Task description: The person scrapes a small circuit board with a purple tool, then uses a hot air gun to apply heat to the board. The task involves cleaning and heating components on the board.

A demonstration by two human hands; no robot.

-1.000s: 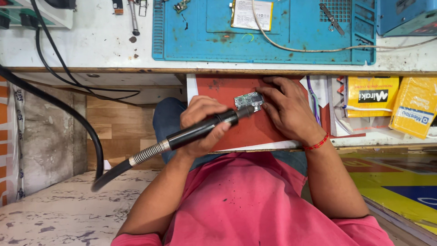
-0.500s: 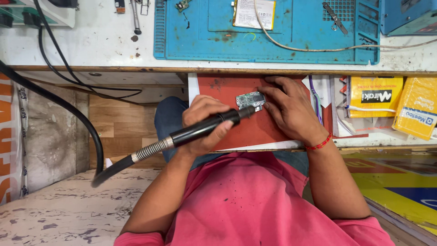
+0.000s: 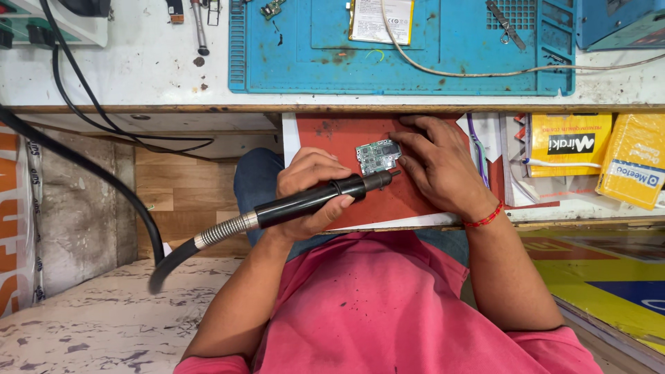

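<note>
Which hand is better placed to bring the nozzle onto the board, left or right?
Left. The left hand grips the black hot-air handpiece, its nozzle tip right beside the small circuit board. The right hand lies on the red mat, fingers against the board's edge, steadying it.

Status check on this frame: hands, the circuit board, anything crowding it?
Left hand gripping black hot-air wand, nozzle at board's edge. Right hand fingertips steady small circuit board on red mat. Nothing else on the board.

Small green circuit board (image 3: 378,156) flat on red mat, black hot-air handpiece (image 3: 312,201) nozzle just beside it.
</note>
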